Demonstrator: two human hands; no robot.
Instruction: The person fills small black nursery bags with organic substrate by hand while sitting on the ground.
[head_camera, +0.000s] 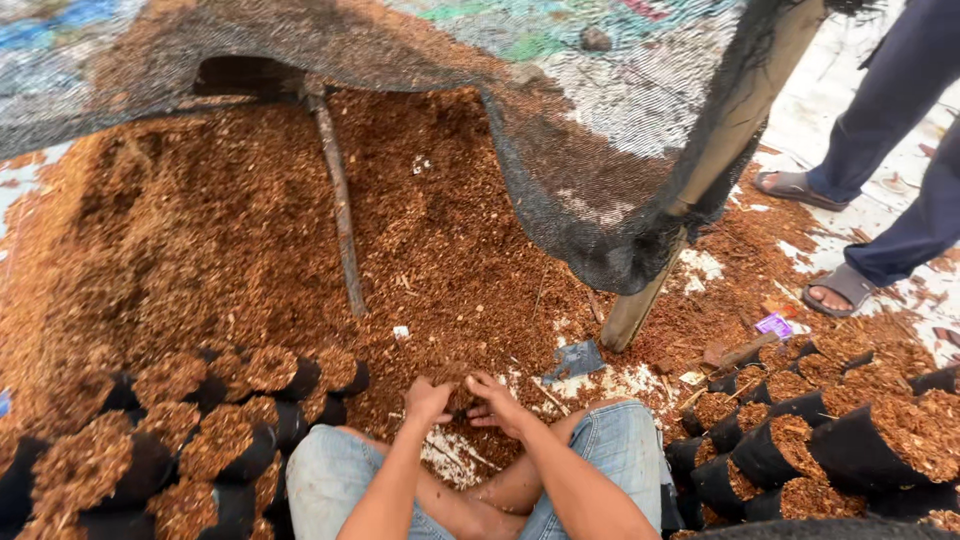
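Observation:
I sit on the ground in pale jeans, both hands out in front of my knees. My left hand (427, 400) and my right hand (493, 400) are brought together, fingers curled around a small dark thing (460, 396) with brown husk on it, likely a little black grow bag. A big heap of reddish-brown coconut husk (230, 220) spreads ahead of my hands. Filled black grow bags (215, 440) stand packed at my left, and more filled bags (850, 440) lie at my right.
A black shade net (560, 190) hangs over the heap, held by a slanted wooden post (700, 180). A thin stick (340, 220) lies on the husk. Another person's legs in dark trousers and sandals (835, 285) stand at the far right.

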